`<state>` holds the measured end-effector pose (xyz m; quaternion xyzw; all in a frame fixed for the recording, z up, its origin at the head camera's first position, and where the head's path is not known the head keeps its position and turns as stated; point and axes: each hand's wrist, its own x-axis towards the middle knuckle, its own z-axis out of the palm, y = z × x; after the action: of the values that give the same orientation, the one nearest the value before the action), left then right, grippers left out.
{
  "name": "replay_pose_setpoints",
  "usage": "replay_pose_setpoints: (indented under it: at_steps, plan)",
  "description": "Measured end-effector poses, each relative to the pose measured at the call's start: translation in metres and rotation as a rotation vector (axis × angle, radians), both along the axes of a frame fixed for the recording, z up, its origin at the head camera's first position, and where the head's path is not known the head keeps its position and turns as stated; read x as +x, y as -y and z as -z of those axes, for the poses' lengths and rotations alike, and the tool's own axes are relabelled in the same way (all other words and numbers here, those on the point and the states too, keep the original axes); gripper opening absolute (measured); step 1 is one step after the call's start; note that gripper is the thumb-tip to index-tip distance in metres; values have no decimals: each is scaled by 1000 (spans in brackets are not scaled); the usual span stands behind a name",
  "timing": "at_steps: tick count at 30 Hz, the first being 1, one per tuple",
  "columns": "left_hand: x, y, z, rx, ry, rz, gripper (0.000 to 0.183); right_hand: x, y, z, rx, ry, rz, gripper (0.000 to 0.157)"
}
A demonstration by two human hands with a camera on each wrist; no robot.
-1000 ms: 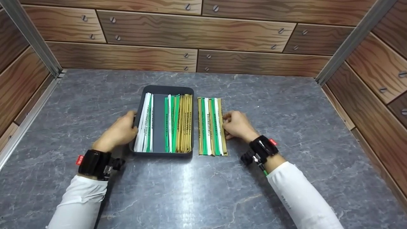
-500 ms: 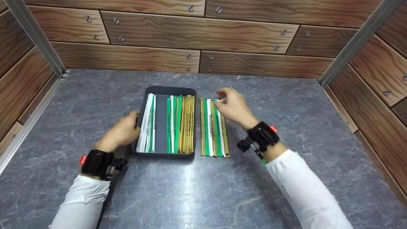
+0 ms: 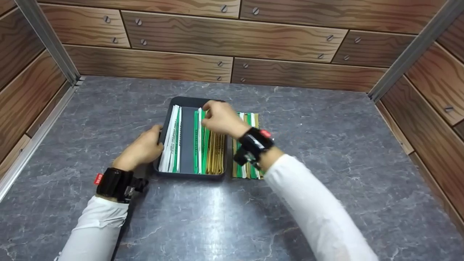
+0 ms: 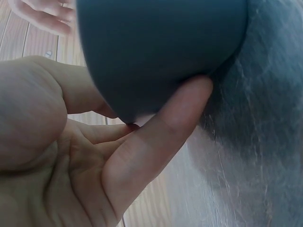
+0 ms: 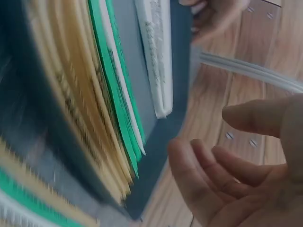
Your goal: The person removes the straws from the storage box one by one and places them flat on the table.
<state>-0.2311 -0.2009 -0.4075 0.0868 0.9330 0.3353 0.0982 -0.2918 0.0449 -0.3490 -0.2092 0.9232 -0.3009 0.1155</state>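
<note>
A dark grey tray (image 3: 187, 148) holds long narrow printed packets standing on edge. White packets (image 3: 168, 148) with some green lean along its left wall; green packets (image 3: 197, 156) with a white one and gold packets (image 3: 216, 159) fill the right side. My left hand (image 3: 143, 146) grips the left wall, its fingers around the tray's outside (image 4: 161, 47) in the left wrist view. Over the far part of the green and gold packets hovers my right hand (image 3: 222, 117). In the right wrist view its thumb and fingers are apart, with nothing between them.
A flat row of gold, green and white packets (image 3: 248, 172) lies on the table just right of the tray, partly hidden by my right wrist. Wood-patterned walls (image 3: 181, 63) enclose the grey marbled table (image 3: 319, 134) at the back and sides.
My right hand has left the right edge of the packet row, passed over its far end and moved left above the tray. My left hand keeps its grip on the tray.
</note>
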Motion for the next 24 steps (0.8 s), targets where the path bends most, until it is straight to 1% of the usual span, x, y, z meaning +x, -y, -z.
replay_pose_setpoints:
  at_steps: [1,2,5,7,8,9,11,15,20,24]
  plan:
    - [0,0,0,1,-4,0,65,-1,6,3,34,-11,-17,49]
    - [0,0,0,3,-7,0,65,-2,11,7,71,-22,-33,40]
    - [-1,-1,-1,11,-7,1,65,-5,23,17,173,-79,-51,3]
    - [0,-1,-1,9,-4,-1,65,-6,29,23,237,-114,-51,28]
    - [0,0,0,8,-3,-2,65,-7,31,26,270,-114,-51,38]
    - [0,0,-1,5,-2,-1,65,-8,33,28,294,-110,-48,41]
    - [-1,0,0,-2,-6,1,64,-9,34,32,337,-89,-48,43]
    - [-1,-1,-1,-9,-8,10,64,-11,37,37,380,-64,-34,38]
    - [0,-1,-1,-1,-13,11,64,-12,39,39,370,-66,-10,38]
    - [0,0,1,1,-12,6,65,-13,39,41,334,-24,12,40]
